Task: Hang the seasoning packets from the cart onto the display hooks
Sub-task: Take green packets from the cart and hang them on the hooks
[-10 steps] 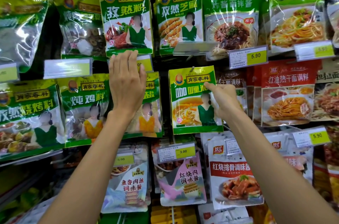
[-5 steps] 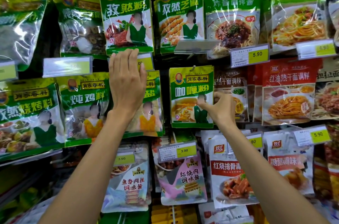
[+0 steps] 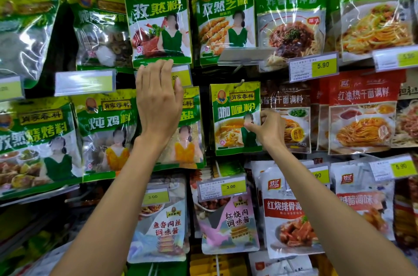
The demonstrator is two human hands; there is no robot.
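Note:
A green and yellow curry powder packet hangs on a metal display hook at the centre of the rack. My right hand pinches the packet's right edge at mid height. My left hand lies flat with straight fingers over a price tag holder and the top of a salt seasoning packet to the left. The cart is out of view.
Rows of green seasoning packets and red noodle sauce packets hang closely on hooks above, beside and below. Yellow price tags jut out on the hook ends. Pouches hang on the lower row under both arms.
My right hand slid down from the curry packet's upper right corner to its right edge at mid height. My left hand stayed flat in the same place.

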